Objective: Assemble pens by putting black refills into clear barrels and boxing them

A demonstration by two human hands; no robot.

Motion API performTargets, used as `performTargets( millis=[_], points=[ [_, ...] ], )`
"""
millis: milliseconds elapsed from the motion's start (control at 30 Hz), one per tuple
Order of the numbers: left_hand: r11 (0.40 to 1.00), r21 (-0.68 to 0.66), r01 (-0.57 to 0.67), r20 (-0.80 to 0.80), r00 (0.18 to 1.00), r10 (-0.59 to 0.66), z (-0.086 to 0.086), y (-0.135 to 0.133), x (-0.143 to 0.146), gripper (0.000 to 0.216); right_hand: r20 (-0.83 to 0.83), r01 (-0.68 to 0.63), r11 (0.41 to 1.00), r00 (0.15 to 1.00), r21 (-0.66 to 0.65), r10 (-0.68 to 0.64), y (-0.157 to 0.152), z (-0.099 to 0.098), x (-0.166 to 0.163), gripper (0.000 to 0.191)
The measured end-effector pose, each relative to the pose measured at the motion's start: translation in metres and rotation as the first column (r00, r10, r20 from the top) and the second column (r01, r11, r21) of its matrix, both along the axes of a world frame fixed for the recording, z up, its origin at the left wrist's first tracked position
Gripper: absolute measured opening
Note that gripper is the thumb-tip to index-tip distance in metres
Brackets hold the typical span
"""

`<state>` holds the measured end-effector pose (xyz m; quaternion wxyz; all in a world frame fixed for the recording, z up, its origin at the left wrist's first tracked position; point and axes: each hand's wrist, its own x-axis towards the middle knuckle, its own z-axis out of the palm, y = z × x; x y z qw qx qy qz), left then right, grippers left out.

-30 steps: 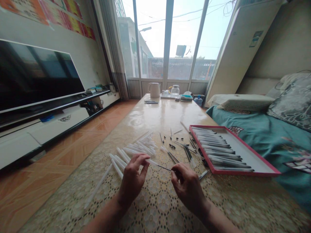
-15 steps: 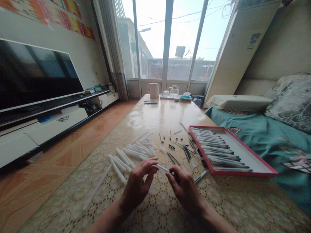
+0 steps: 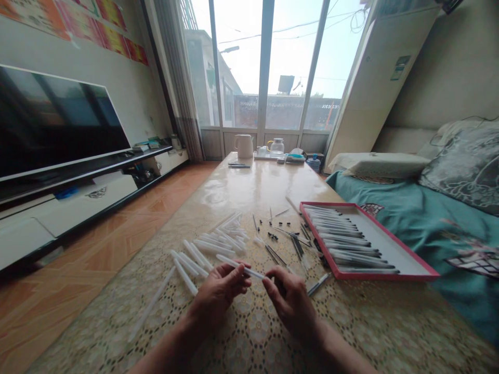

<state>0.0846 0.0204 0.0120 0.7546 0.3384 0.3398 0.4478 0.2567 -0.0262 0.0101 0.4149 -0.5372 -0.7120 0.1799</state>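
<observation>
A slim whitish pen [image 3: 254, 272] lies crosswise between my two hands, above the patterned tabletop. My left hand [image 3: 223, 287] pinches it around the middle, its left end sticking out past the fingers. At the other end my right hand [image 3: 290, 297] has thumb and forefinger closed on the tip, which they hide. White pen barrels [image 3: 220, 244] are heaped just beyond my left hand. Dark refills [image 3: 276, 254] and small black pen parts [image 3: 273, 236] are scattered beyond my right hand. A clear pen with a dark core [image 3: 318, 284] rests beside that hand.
At the right, a red-rimmed box [image 3: 390, 236] holds a row of pens [image 3: 346, 239]. A pitcher [image 3: 244, 146], a glass teapot [image 3: 277, 147] and a tray stand at the table's far end. A sofa [image 3: 393, 208] borders the right side.
My left hand has turned and its fingers have closed around the pen, whose left end now shows beyond them. My right hand keeps its pinch. The whole view has shifted slightly.
</observation>
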Motion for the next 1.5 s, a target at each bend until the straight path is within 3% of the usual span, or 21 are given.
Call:
performTargets(
  millis=[167, 267, 367, 533, 667, 867, 1067, 1300, 1500],
  points=[
    [0.999, -0.019, 0.045, -0.018, 0.999, -0.045, 0.002, -0.003, 0.003, 0.023, -0.328, -0.070, 0.997, 0.943, -0.028, 0.057, 0.004, 0.002, 0.009, 0.044],
    [0.983, -0.137, -0.123, 0.059, 0.990, 0.132, 0.006, 0.001, -0.001, 0.005, -0.547, 0.035, 0.997, 0.834, -0.076, -0.071, 0.012, -0.002, 0.016, 0.049],
    [0.947, -0.223, -0.230, 0.129, 0.956, 0.263, 0.010, 0.004, -0.005, 0.014, -0.597, 0.175, 0.978, 0.775, -0.110, -0.206, 0.020, -0.007, 0.025, 0.043],
    [0.939, -0.238, -0.248, 0.127, 0.951, 0.283, 0.012, 0.003, -0.006, 0.014, -0.528, 0.318, 0.943, 0.786, -0.100, -0.321, 0.029, -0.009, 0.034, 0.035],
    [0.950, -0.213, -0.230, 0.111, 0.960, 0.257, 0.009, 0.002, -0.005, 0.009, -0.443, 0.315, 0.944, 0.835, -0.100, -0.326, 0.033, -0.003, 0.033, 0.027],
    [0.961, -0.208, -0.184, 0.090, 0.974, 0.206, 0.008, 0.002, -0.003, 0.014, -0.095, 0.283, 0.955, 0.952, -0.084, -0.290, 0.045, 0.002, 0.027, 0.017],
    [0.963, -0.208, -0.170, 0.086, 0.978, 0.191, 0.009, 0.001, -0.003, 0.013, 0.077, 0.338, 0.940, 0.939, -0.033, -0.335, 0.075, -0.002, 0.041, 0.014],
    [0.969, -0.184, -0.167, 0.087, 0.979, 0.185, 0.008, 0.000, -0.004, 0.009, 0.216, 0.311, 0.950, 0.929, -0.012, -0.301, 0.114, -0.006, 0.047, 0.019],
    [0.963, -0.192, -0.190, 0.074, 0.975, 0.208, 0.009, 0.002, -0.004, 0.011, 0.228, 0.309, 0.950, 0.929, -0.049, -0.291, 0.118, -0.007, 0.042, 0.014]
  ],
)
